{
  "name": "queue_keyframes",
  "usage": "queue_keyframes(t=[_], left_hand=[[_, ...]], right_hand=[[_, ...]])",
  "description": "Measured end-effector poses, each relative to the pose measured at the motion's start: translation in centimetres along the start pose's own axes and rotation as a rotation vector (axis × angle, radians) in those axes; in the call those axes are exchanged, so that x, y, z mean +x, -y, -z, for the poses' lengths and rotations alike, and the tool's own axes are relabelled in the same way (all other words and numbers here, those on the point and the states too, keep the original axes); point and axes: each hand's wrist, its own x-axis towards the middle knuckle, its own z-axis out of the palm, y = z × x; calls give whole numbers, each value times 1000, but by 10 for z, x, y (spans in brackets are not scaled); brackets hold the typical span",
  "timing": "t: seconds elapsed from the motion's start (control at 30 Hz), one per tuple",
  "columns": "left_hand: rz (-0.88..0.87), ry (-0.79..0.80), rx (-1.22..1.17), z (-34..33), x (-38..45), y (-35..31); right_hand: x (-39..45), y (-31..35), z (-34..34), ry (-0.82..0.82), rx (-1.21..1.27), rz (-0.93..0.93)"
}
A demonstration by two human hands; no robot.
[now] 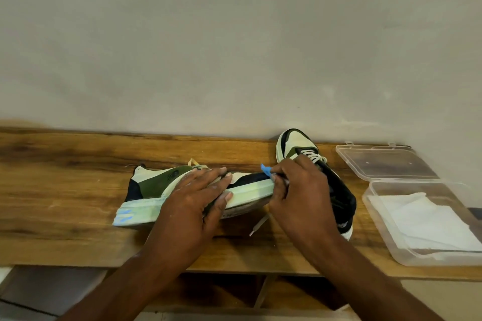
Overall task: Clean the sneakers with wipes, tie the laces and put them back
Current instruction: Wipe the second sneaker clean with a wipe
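A green, cream and black sneaker (156,185) lies on its side across the wooden shelf top (65,164), its pale sole facing me and its toe pointing right. My left hand (193,203) lies over its middle, fingers straight, thumb on the sole edge. My right hand (302,190) pinches a small blue wipe (266,170) against the toe. The second sneaker (294,146) stands behind my right hand, toe toward the wall, partly hidden. A loose lace end (258,224) hangs below the first sneaker's toe.
A clear plastic box (391,242) at the right holds white wipes (427,219); its open lid (386,161) lies behind it. A plain wall rises at the back of the shelf. Open shelf compartments show below the front edge.
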Motion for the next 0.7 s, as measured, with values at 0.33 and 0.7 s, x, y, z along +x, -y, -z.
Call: queue_keyframes(t=[0.33,0.7], left_hand=[[-14,-11,-15,-1,-1,2],[-75,56,-40,7,4,9]], right_hand=[[-1,5,-3,34,67,52],[-20,14,-7,90,73,189]])
